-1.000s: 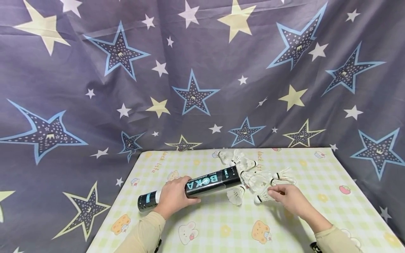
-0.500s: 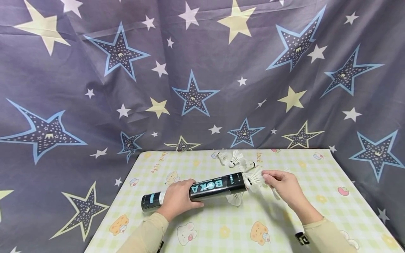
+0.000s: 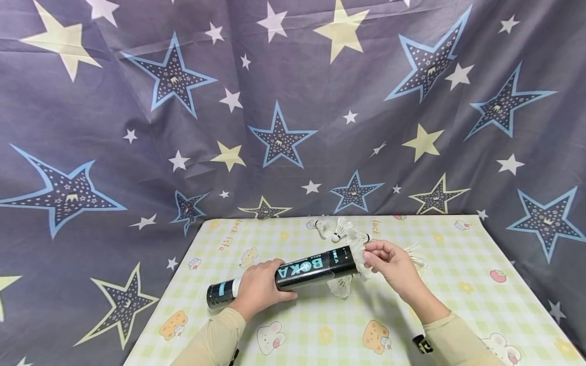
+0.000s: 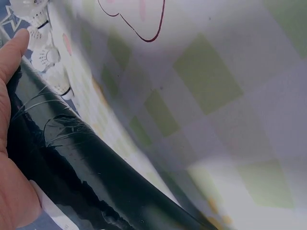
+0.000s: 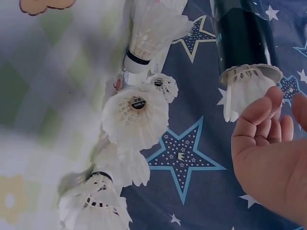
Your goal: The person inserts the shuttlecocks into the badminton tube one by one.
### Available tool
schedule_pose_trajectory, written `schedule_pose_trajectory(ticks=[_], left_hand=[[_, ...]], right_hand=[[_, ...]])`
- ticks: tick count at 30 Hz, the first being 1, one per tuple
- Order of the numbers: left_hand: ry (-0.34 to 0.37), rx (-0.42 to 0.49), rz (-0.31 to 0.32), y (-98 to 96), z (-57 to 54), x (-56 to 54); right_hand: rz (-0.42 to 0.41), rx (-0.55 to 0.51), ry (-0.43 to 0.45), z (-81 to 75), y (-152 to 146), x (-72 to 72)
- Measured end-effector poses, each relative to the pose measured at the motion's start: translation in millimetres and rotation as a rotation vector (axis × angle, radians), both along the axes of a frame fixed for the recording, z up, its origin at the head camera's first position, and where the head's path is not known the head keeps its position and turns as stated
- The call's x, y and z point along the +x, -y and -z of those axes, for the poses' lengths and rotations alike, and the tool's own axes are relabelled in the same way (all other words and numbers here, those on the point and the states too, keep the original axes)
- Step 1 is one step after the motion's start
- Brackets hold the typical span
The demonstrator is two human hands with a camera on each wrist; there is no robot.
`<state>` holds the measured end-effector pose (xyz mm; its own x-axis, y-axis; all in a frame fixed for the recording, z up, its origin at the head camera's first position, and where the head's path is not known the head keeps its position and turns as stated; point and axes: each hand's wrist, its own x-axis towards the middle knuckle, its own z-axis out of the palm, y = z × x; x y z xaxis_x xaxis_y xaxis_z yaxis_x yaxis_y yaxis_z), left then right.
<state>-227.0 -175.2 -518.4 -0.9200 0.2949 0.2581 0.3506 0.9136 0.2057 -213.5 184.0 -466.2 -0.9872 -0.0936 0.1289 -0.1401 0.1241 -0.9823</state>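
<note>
My left hand (image 3: 261,290) grips a black BOKA shuttlecock tube (image 3: 341,264) round its middle, holding it slanted above the table with its mouth to the right. In the left wrist view the thumb and palm lie along the tube's dark side. At the mouth, my right hand (image 3: 396,269) pinches the feather skirt of a white shuttlecock (image 5: 247,93). Its cork end is hidden inside the tube while the feathers stick out past the rim. Several loose shuttlecocks (image 5: 136,115) lie near the mouth, one of them (image 3: 340,287) partly under the tube.
A green-and-white checked cloth with cartoon prints covers the table (image 3: 325,330). More shuttlecocks sit at the back (image 3: 326,227), and feathers of another (image 3: 417,254) show behind the right hand. A star-patterned curtain (image 3: 293,76) hangs along the table's far edge.
My right hand has picked up a shuttlecock from the table and carried it left to the tube, its cork end now inside the mouth. The left hand and tube have shifted slightly right.
</note>
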Motion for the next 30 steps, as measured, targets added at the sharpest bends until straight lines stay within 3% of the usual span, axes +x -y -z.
schedule_pose_trajectory(ticks=[13,30], left_hand=[[-0.009,0.006,-0.024,0.7,-1.0,-1.7],[-0.028,0.032,-0.043,-2.2,-0.8,-2.0]], right_hand=[[0.072,-0.002,0.02,10.3,5,1.3],[-0.004,-0.022,0.041,16.1,22,6.2]])
